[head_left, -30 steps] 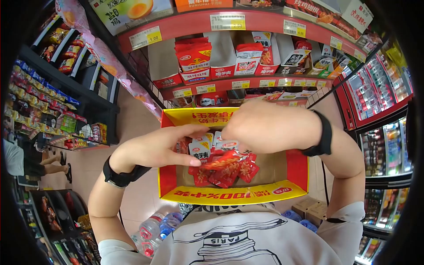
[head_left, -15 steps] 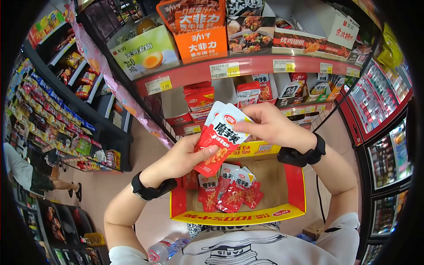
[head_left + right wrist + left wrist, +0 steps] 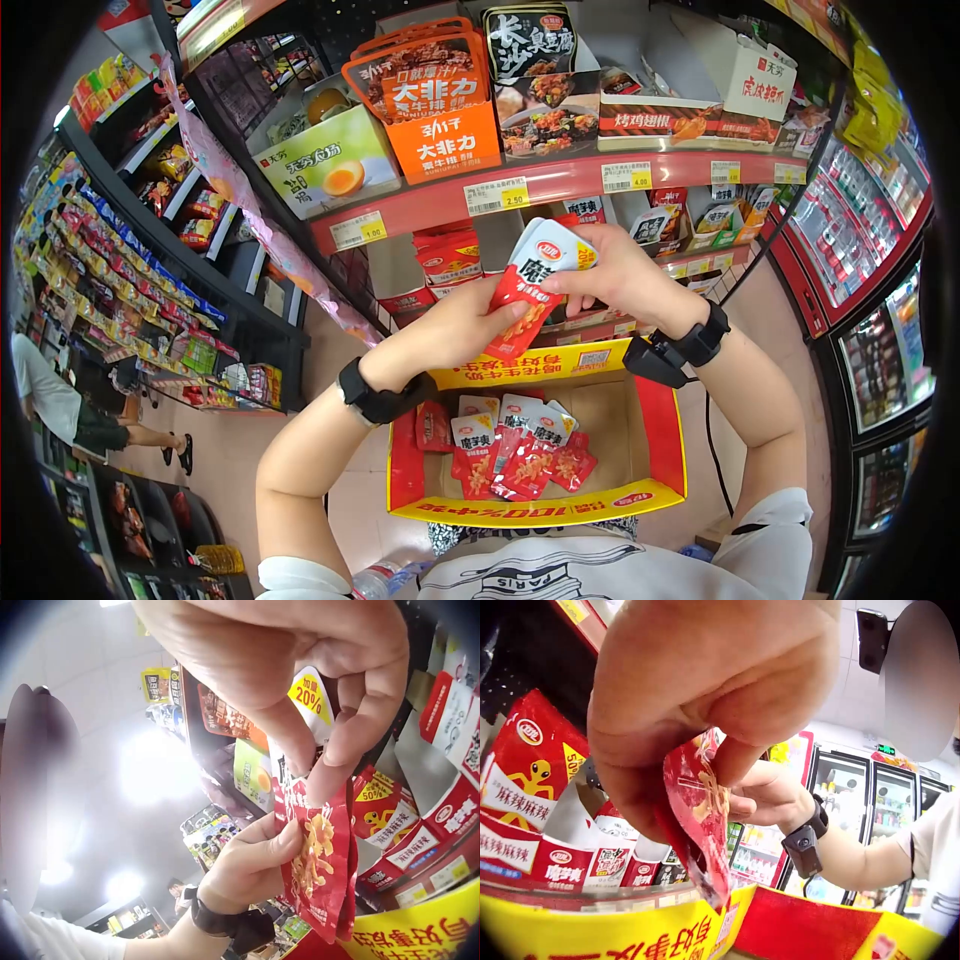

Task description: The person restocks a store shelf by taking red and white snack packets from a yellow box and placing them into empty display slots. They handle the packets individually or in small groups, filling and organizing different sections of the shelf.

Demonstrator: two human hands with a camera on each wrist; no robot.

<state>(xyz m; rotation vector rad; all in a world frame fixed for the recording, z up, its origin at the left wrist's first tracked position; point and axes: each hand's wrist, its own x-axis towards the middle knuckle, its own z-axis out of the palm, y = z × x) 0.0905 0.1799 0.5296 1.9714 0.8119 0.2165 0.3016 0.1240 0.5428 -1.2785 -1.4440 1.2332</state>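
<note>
In the head view a small stack of red-and-white snack packets (image 3: 532, 290) is held above the box, in front of the shelf. The left hand (image 3: 452, 325) grips the lower red part, its thumb across the front. At the upper right edge the right hand (image 3: 618, 272) pinches the packets between thumb and fingers. From the right wrist, the packets (image 3: 319, 862) show several layers, with the right hand (image 3: 300, 682) at their top and the left hand (image 3: 251, 862) at their side. The left wrist view shows the left hand (image 3: 712, 682) curled round the red packet (image 3: 697, 810).
Below the hands is an open red-and-yellow box (image 3: 650, 450) with several similar packets (image 3: 528, 465) inside. A shelf with price tags (image 3: 495, 195) and snack boxes (image 3: 440, 145) stands ahead. Drinks coolers (image 3: 885, 370) are at the right, snack racks (image 3: 150, 270) and a person (image 3: 45, 390) at the left.
Both hands and the held packets have risen out of the box and come up toward the shelf. More of the shelf's upper goods now shows.
</note>
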